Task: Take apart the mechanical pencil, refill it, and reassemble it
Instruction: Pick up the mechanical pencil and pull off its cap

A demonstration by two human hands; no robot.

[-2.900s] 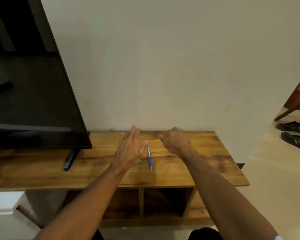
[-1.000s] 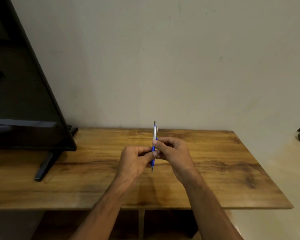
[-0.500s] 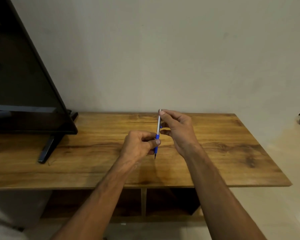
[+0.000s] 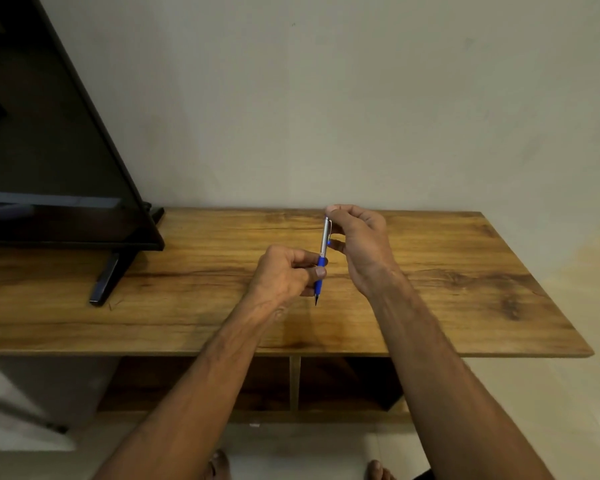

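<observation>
A home living room is showing here: a flat-screen television (image 4: pixel 49 133) is standing at the far left on a low wooden TV cabinet (image 4: pixel 430 306) with open shelf compartments, a plain painted wall is rising behind, pale floor tiles (image 4: pixel 551 410) below.

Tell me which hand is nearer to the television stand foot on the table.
Left. The left hand holds the pencil by its blue grip, on the side toward the stand foot; the right hand pinches the pencil's top, farther away.
</observation>
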